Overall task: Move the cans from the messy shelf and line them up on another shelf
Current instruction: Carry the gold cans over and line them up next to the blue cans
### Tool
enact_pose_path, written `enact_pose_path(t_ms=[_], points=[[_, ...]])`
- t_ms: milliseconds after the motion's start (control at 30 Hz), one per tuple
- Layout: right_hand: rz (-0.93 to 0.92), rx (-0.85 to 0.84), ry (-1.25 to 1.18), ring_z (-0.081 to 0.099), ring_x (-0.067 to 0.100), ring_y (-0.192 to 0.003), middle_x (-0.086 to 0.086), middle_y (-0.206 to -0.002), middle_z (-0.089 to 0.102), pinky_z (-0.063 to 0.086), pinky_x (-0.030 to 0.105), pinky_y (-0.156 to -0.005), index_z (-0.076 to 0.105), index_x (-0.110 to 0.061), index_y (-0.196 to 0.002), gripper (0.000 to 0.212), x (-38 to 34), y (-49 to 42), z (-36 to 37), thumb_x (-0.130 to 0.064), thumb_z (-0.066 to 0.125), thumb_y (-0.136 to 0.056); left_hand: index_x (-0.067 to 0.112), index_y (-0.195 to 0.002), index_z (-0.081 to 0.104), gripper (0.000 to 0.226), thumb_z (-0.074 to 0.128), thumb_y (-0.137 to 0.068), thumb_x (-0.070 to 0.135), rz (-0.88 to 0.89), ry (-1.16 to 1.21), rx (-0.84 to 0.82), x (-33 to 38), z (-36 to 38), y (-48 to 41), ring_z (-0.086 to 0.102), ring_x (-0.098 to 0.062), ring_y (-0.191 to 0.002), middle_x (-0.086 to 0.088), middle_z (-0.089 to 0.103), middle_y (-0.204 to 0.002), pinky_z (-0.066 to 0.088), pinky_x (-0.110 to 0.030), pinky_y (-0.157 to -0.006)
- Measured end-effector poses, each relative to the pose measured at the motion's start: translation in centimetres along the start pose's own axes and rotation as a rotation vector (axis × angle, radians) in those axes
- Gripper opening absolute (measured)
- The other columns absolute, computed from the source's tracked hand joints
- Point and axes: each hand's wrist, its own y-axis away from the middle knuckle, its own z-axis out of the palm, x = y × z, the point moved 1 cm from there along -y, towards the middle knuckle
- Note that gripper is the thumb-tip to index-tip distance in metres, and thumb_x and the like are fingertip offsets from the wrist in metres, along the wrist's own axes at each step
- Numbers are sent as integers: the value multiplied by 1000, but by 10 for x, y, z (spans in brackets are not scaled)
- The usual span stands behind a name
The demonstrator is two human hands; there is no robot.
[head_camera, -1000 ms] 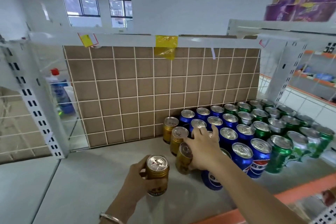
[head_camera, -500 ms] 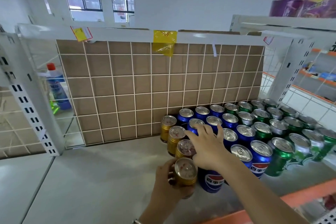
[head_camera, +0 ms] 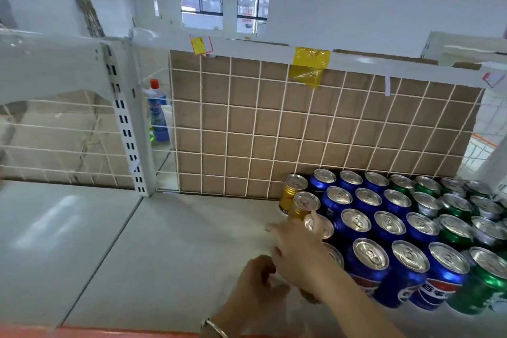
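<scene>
The right hand reaches in from the lower right with its fingers spread and loose, blurred at the tips. It lies over the near end of a file of gold cans and grips nothing that shows. Just below it and to its left, the left hand sits low over the grey shelf, a bracelet on its wrist. Its fingers point toward the nearest of the gold cans, but whether they hold it cannot be told (the right wrist covers the spot). The gold cans stand upright, one behind another, running away from the hands to the back of the shelf. Touching them on the right hand's far side are blue cans packed in straight rows. Farther right again stand green cans, with a few silver ones mixed in. Beyond the hands, a white wire grid backed with brown cardboard closes the rear of the shelf, and a piece of yellow tape hangs from its top rail. Well to the left of the hands a slotted post rises, and a bottle with a red cap stands behind the grid beside it. Nearest of all, under the left wrist, runs the shelf's orange edge.
</scene>
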Motion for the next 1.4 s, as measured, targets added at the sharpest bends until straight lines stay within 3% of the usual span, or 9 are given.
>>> enact_pose_path(t_ms=[167, 467, 767, 900, 967, 1033, 1133, 1200, 1400], points=[[-183, -84, 67, 40, 16, -127, -8, -130, 54, 9, 53, -114, 43, -31, -135, 43, -60, -20, 31, -25, 43, -92, 32, -80, 49, 29, 69, -77, 11, -59, 27, 236, -32, -81, 31, 56, -6, -79, 12, 56, -85, 48, -13, -76], [-479, -247, 56, 44, 9, -127, -11, -123, 58, 3, 45, -114, 44, -34, -133, 41, -226, -30, 82, -30, 47, -91, 25, -76, 56, 22, 67, -78, 5, -211, 22, 605, -113, -233, 156, 55, 14, -55, 13, 57, -71, 39, -1, -57], [-695, -300, -8, 54, 8, -116, -17, -97, 52, 23, 37, -106, 45, -35, -128, 41, -428, -7, 128, -25, 45, -88, 15, -88, 66, 10, 63, -79, 19, -387, -7, 571, -212, -351, 297, 55, -5, -73, 2, 60, -78, 45, -23, -77], [-714, -285, -33, 57, 15, -109, -10, -103, 63, 36, 40, -97, 51, -35, -108, 31, -500, -2, 147, -40, 39, -80, 16, -98, 65, 42, 62, -67, 45, -464, -36, 556, -248, -400, 345, 62, -14, -94, -4, 69, -99, 47, -24, -88], [-773, -262, 2, 56, 15, -113, -10, -112, 64, 36, 36, -100, 55, -31, -109, 27, -534, 1, 152, -37, 43, -85, 29, -78, 58, 6, 63, -82, 30, -517, -43, 555, -258, -422, 364, 60, -11, -87, -1, 65, -94, 45, -16, -76], [-792, -274, 6, 55, 14, -114, -8, -113, 65, 33, 33, -102, 58, -31, -114, 29, -568, 1, 160, -35, 46, -88, 32, -66, 50, 25, 59, -87, 22, -498, -49, 573, -274, -443, 376, 56, -1, -66, 2, 60, -80, 44, -13, -69], [-780, -329, 17, 54, 15, -117, -8, -117, 64, 28, 34, -100, 55, -32, -120, 33, -609, -5, 175, -32, 49, -87, 26, -85, 62, 1, 63, -86, 26, -487, 16, 591, -289, -464, 388, 57, 2, -63, 4, 61, -81, 46, -12, -69], [-800, -339, 29, 56, 16, -113, -8, -115, 64, 31, 33, -96, 55, -30, -117, 30, -636, -14, 183, -32, 49, -87, 17, -102, 65, 27, 66, -80, 32, -467, 72, 622, -303, -481, 390, 59, -10, -79, 0, 63, -90, 48, -22, -78], [-843, -328, 53, 55, 11, -111, -12, -105, 62, 22, 33, -100, 53, -33, -122, 33, -710, -57, 195, -29, 47, -90, 20, -94, 63, 10, 57, -87, 20, -450, 204, 651, -341, -542, 384, 56, -3, -64, 0, 62, -85, 39, -11, -54]])
